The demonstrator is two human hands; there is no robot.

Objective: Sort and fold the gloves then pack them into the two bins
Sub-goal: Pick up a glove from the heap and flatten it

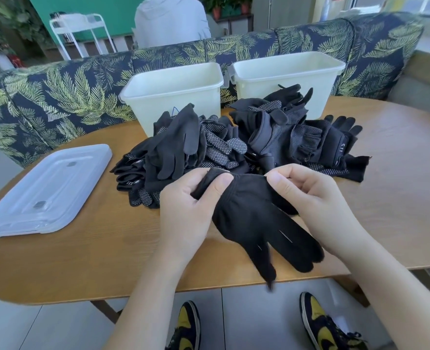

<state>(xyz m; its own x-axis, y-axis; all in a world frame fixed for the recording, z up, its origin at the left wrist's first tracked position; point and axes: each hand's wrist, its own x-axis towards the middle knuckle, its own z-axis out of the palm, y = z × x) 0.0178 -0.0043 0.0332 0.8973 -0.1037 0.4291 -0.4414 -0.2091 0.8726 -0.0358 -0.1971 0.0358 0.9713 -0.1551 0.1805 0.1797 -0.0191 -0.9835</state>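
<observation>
A plain black glove (254, 223) hangs above the near part of the table, cuff up and fingers pointing down toward me. My left hand (186, 205) grips the left side of its cuff. My right hand (310, 198) pinches the right side of the cuff. Behind them lies a pile of black gloves (209, 147), several with white grip dots, and a second heap of thicker gloves (297, 137) to the right. Two white bins (173, 82) (287, 66) stand side by side at the back of the table, both looking empty.
Stacked translucent lids (47, 190) lie on the left of the wooden table (398, 198). A leaf-patterned bench (57, 92) runs behind the table. A person in a pale hoodie (171, 18) sits beyond it. My shoes (320, 327) show under the table's near edge.
</observation>
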